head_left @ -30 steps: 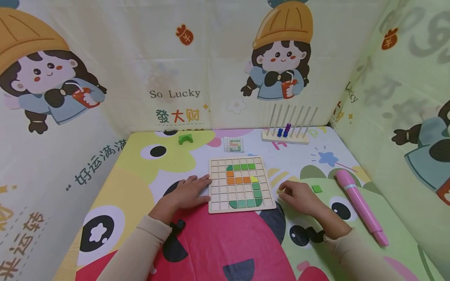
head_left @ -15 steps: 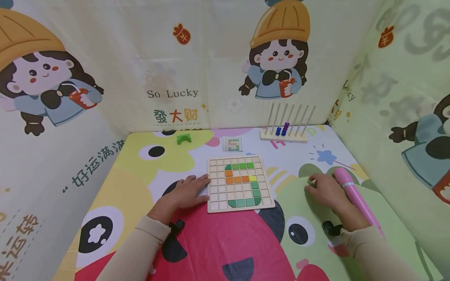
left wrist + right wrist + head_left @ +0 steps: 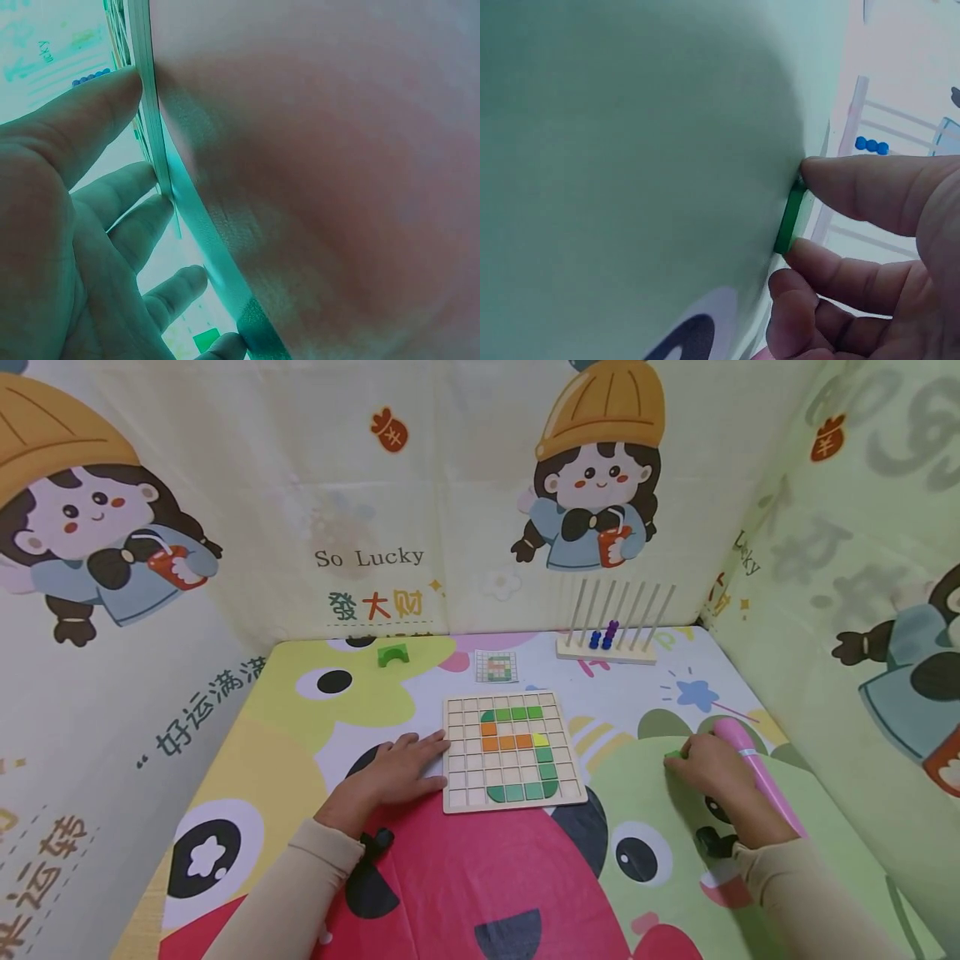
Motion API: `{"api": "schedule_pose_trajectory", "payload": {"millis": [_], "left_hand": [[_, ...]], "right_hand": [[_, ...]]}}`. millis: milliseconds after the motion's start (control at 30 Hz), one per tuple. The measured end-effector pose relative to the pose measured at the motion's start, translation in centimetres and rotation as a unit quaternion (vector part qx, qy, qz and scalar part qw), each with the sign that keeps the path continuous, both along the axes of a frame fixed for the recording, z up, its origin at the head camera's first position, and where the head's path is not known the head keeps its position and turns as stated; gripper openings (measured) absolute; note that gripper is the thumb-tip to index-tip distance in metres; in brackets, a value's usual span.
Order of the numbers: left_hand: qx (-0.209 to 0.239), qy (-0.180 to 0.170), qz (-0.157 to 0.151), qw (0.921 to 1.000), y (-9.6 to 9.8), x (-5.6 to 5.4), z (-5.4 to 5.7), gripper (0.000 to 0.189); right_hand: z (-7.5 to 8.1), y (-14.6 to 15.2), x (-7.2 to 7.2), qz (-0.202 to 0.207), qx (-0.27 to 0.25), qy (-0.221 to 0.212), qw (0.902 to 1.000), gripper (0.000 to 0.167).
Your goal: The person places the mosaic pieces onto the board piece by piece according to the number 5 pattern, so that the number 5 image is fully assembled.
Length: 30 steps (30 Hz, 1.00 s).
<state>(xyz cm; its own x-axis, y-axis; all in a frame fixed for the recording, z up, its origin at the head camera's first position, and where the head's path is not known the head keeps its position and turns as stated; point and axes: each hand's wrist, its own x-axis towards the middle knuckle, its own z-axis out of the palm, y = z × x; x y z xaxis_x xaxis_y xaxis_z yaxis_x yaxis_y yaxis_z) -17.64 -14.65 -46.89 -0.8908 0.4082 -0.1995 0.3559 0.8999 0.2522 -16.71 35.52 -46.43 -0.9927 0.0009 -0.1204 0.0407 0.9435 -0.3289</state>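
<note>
A square wooden grid board [image 3: 462, 781] lies at the middle of the table, with orange, green and yellow tiles forming a 5-like figure in its cells. My left hand [image 3: 397, 770] rests flat beside it, fingers spread and fingertips at its left edge. In the left wrist view, the thumb and fingers reach to the board's side edge. Right of the board, my right hand [image 3: 708, 768] pinches a small green tile [image 3: 790, 220] between thumb and fingertip, low over the light-green part of the printed tablecloth. The other right-hand fingers are curled under.
Behind the board lies a small printed grid card [image 3: 496, 667]. At the back right stands a wooden peg rack [image 3: 606, 649] with several blue and purple beads. A green arch block [image 3: 393, 655] sits back left. A pink wand-shaped pen [image 3: 772, 789] lies by my right wrist.
My right hand has moved right, away from the board's right side, to the loose green tile and now pinches it. My left hand and the board have stayed in place.
</note>
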Motion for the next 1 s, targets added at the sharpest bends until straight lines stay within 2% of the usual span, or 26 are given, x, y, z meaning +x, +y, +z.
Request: {"api": "schedule_pose_trajectory", "payload": {"millis": [300,567,733,833,1000], "left_hand": [[0.002,-0.003,0.003,1.0000,-0.1,0.3,0.3,0.081],[0.006,0.000,0.002,1.0000,0.1,0.1,0.1,0.082],[0.003,0.000,0.002,1.0000,0.0,0.2,0.1,0.081],[0.001,0.000,0.001,1.0000,0.0,0.2,0.1,0.082],[0.001,0.000,0.004,1.0000,0.1,0.3,0.1,0.081]], "right_hand": [[0.0,-0.2,-0.1,0.021,-0.025,0.026,0.9991,0.032],[0.1,-1.2,0.0,0.041,-0.033,0.073,0.9960,0.022],[0.4,-3.0,-0.1,0.070,-0.081,0.093,0.9899,0.017],[0.4,-4.5,-0.1,0.081,-0.119,0.088,0.9857,0.014],[0.4,-7.1,-0.4,0.087,-0.157,0.052,0.9824,0.016]]}}
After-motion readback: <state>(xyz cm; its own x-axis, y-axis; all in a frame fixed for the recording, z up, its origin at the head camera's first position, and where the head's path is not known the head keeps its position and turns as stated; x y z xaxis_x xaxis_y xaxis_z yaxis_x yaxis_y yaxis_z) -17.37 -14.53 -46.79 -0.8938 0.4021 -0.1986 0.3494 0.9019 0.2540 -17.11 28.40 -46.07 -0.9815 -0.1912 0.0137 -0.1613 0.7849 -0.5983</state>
